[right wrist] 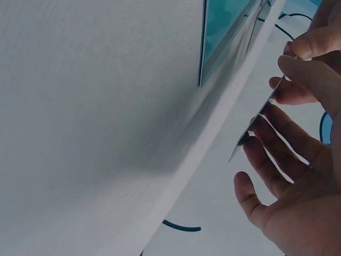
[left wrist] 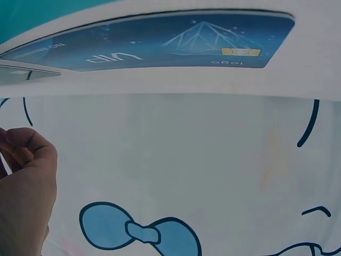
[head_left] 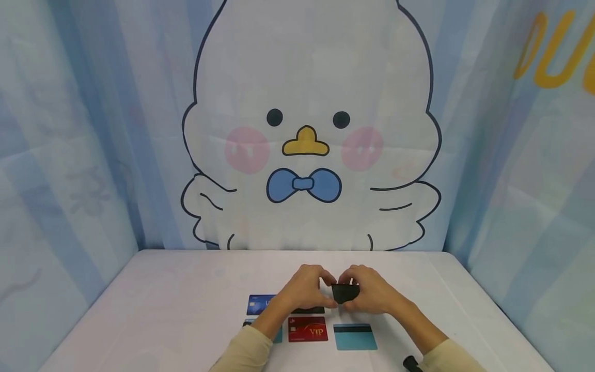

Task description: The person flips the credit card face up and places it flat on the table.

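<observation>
Above the table, a dark card (head_left: 345, 293) is held between the two hands, its broad face toward the head camera. My left hand (head_left: 309, 287) pinches the card's left edge with bent fingers and thumb. From the other side, my right hand (head_left: 369, 290) grips it, thumb at the front and fingers behind. The right wrist view shows the card nearly edge-on, with several right fingers (right wrist: 269, 152) spread along its back. Below the hands lie a red VIP card (head_left: 308, 329) and a light blue card with a dark stripe (head_left: 355, 337).
A blue card (head_left: 259, 305), a black card (head_left: 309, 310) and another light blue card (head_left: 278, 336) lie partly behind the left arm. A small black object (head_left: 411, 363) shows beside the right sleeve. A printed curtain (head_left: 307, 222) hangs behind the white table (head_left: 186, 310).
</observation>
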The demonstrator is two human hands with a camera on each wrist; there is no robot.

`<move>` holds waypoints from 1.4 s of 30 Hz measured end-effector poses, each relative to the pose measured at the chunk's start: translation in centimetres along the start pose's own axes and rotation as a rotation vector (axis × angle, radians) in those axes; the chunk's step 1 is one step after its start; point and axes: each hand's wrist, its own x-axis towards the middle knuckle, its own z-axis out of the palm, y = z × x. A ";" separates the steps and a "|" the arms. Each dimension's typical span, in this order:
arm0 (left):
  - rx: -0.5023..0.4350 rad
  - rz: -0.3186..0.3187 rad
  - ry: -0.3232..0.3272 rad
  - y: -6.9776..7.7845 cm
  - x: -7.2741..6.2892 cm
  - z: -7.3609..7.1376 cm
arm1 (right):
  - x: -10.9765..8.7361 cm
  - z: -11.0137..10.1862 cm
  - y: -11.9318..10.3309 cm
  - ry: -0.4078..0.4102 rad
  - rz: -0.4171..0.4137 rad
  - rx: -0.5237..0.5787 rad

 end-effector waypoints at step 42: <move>-0.250 0.010 -0.055 -0.4 0.1 -0.6 | -1.5 -0.7 3.6 0.045 -0.046 0.773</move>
